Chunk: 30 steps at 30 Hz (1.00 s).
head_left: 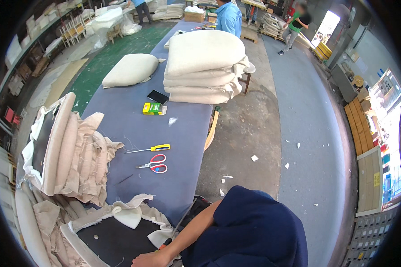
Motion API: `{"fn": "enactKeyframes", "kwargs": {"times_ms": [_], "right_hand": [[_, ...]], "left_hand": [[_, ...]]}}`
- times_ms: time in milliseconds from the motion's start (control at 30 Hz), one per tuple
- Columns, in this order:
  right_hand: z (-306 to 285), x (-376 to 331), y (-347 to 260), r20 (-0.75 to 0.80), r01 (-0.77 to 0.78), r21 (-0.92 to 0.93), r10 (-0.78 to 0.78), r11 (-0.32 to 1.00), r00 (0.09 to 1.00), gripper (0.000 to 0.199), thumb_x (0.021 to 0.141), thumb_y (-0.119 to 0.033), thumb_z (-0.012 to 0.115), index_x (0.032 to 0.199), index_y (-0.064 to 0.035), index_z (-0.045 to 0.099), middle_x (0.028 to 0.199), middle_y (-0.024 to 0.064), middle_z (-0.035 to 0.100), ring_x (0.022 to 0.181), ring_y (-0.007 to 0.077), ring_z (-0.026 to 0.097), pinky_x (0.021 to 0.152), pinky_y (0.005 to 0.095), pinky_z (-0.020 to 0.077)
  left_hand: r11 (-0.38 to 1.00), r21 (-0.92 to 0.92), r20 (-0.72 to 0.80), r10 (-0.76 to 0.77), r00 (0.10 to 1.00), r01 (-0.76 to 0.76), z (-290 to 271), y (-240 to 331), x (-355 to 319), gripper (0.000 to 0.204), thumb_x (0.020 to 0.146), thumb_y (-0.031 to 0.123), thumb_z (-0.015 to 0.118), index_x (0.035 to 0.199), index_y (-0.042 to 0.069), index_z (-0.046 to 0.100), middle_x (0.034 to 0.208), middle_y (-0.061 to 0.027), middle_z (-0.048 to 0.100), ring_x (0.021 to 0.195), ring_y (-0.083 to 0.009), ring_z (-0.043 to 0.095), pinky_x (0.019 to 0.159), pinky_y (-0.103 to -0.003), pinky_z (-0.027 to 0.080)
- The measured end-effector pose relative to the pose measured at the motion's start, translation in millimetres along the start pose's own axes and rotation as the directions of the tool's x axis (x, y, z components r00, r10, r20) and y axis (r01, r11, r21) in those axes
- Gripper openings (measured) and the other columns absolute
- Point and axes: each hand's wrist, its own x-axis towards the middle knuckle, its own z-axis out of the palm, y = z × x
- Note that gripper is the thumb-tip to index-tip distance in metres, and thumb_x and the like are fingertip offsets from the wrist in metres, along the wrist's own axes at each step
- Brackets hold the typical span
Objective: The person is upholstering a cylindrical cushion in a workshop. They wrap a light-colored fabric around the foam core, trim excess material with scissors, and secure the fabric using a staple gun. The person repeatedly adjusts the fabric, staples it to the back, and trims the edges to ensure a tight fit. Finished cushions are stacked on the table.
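Note:
At the lower edge, my right hand (pixel 152 258) reaches down and left over a cushion panel (pixel 107 238) with a black underside and loose cream fabric around its rim. The picture's edge cuts off the fingers, so their grip is hidden. A red-orange and black handle (pixel 166 243) shows beside my wrist, mostly covered by the arm. My left hand is out of view. Ahead on the blue-grey table lie red-and-white handled scissors (pixel 155 166), a yellow-handled screwdriver-like tool (pixel 153 148) with a long thin shaft, and a thin dark rod (pixel 125 179).
Beige covered cushions (pixel 73 155) are piled at the left, and a taller cushion stack (pixel 205 58) stands at the far end beside a single cushion (pixel 131 70). A phone (pixel 158 96) and a green-yellow box (pixel 153 108) lie nearby. Several people stand farther off.

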Motion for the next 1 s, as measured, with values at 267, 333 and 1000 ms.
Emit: {"fn": "enactKeyframes", "kwargs": {"times_ms": [267,333,1000], "right_hand": [[-20.4,-4.3,-10.3,0.037,-0.027,0.018,0.027,0.999,0.999,0.046,0.077,-0.042,0.082,0.079,0.0016,0.069,0.072,0.026,0.065,0.073,0.0456,0.066,0.062,0.0494,0.0523],[-19.4,-3.8,-6.6,0.03,0.003,0.034,-0.004,0.999,1.0,0.045,0.076,-0.041,0.083,0.077,0.0018,0.068,0.071,0.0261,0.065,0.072,0.0453,0.066,0.062,0.0495,0.052],[-20.0,33.8,-11.3,0.079,-0.213,-0.005,0.213,0.977,0.974,0.056,0.07,-0.047,0.086,0.083,0.0042,0.068,0.079,0.0259,0.069,0.083,0.0452,0.069,0.071,0.0503,0.0556]], "left_hand": [[0.989,-0.088,-0.018,-0.12,0.993,0.118,4.2,-8.0,5.3,0.058,0.106,0.039,0.052,0.144,-0.006,0.049,0.143,-0.035,0.048,0.126,-0.0482,0.051,0.107,-0.054,0.042],[0.994,-0.047,-0.011,-0.103,0.995,0.102,8.3,-4.5,6.8,0.059,0.105,0.038,0.053,0.145,-0.005,0.047,0.144,-0.0338,0.048,0.128,-0.0479,0.05,0.107,-0.053,0.042],[0.978,0.207,0.049,-0.043,0.998,0.032,8.0,-22.9,9.6,0.067,0.102,0.027,0.062,0.157,0.001,0.034,0.154,-0.0264,0.042,0.142,-0.0441,0.041,0.114,-0.049,0.041]]}}
